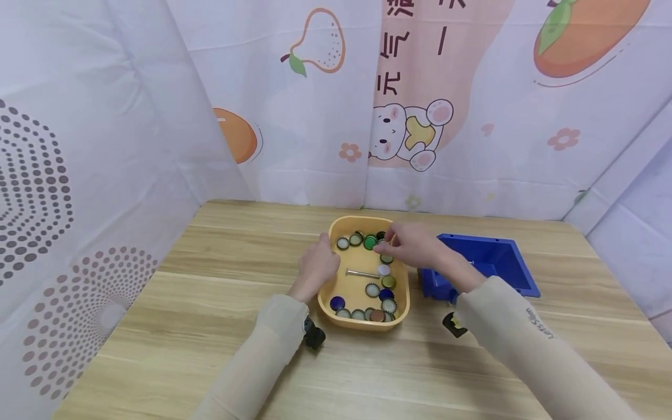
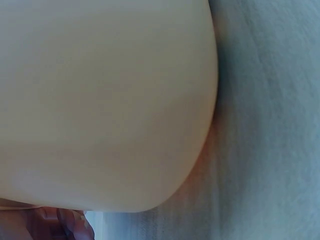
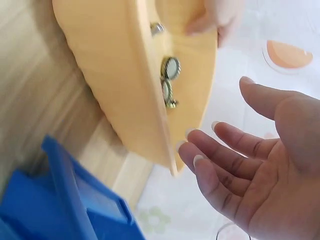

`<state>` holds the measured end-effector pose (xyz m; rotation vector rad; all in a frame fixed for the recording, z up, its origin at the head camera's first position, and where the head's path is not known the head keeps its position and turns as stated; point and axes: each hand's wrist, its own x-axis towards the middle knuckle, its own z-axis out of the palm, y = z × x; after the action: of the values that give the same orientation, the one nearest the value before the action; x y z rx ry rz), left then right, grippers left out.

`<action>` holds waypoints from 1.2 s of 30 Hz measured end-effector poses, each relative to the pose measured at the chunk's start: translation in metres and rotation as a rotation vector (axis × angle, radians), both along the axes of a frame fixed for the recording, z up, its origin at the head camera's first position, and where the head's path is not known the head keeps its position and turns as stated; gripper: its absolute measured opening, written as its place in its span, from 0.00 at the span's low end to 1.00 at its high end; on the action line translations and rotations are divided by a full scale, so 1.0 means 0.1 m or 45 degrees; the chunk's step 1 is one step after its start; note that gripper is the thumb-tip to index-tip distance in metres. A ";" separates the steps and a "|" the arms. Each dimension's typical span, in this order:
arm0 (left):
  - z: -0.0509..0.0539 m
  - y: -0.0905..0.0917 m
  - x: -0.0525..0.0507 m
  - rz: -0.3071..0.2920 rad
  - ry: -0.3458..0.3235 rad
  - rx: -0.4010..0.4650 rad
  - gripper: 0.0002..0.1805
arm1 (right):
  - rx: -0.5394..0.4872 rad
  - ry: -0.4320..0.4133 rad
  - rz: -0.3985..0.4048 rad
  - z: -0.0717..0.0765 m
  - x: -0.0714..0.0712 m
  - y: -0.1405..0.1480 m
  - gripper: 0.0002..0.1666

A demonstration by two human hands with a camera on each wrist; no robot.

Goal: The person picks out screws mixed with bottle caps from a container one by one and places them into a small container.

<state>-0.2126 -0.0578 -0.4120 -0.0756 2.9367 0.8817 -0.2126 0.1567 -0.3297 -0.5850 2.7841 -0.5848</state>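
A yellow plastic basin (image 1: 326, 294) stands on the table with several bottle caps lying along its inner edges. Among them are a green cap (image 1: 370, 242), a blue one (image 1: 338, 303) and a brown one (image 1: 377, 315). A metal bolt-like rod (image 1: 362, 273) lies mid-basin. My left hand (image 1: 319, 261) grips the basin's left rim, thumb inside; up close, the basin's outer wall (image 2: 105, 100) fills most of the left wrist view. Over the back right corner hovers my right hand (image 1: 415, 245). In the right wrist view its fingers (image 3: 225, 150) are spread and loosely bent, holding nothing.
A blue plastic bin (image 1: 504, 256) stands right of the basin, beneath the right forearm. The wooden table (image 1: 236, 256) meets a printed curtain (image 1: 294, 146) behind, and cloth hangs at the left too.
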 end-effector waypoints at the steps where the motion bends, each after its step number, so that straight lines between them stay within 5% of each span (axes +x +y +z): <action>1: 0.00 0.00 0.00 0.001 0.000 -0.001 0.21 | -0.001 0.016 0.015 -0.02 0.00 -0.02 0.26; 9: 0.03 0.01 0.01 0.003 -0.010 0.013 0.21 | -0.032 0.048 0.048 -0.21 0.05 -0.23 0.26; 22: 0.04 -0.01 0.01 0.021 -0.022 0.017 0.19 | 0.124 0.118 -0.012 -0.55 0.21 -0.46 0.33; 30: 0.02 -0.01 0.00 0.018 -0.022 0.024 0.20 | 0.343 0.364 0.048 -0.72 0.28 -0.50 0.20; 36: 0.01 -0.01 0.00 0.007 -0.020 0.026 0.21 | 0.425 0.374 0.088 -0.74 0.28 -0.50 0.08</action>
<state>-0.2130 -0.0584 -0.4108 -0.0889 2.9137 0.9069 -0.1847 0.1065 -0.4037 -0.7377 3.0194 -0.0131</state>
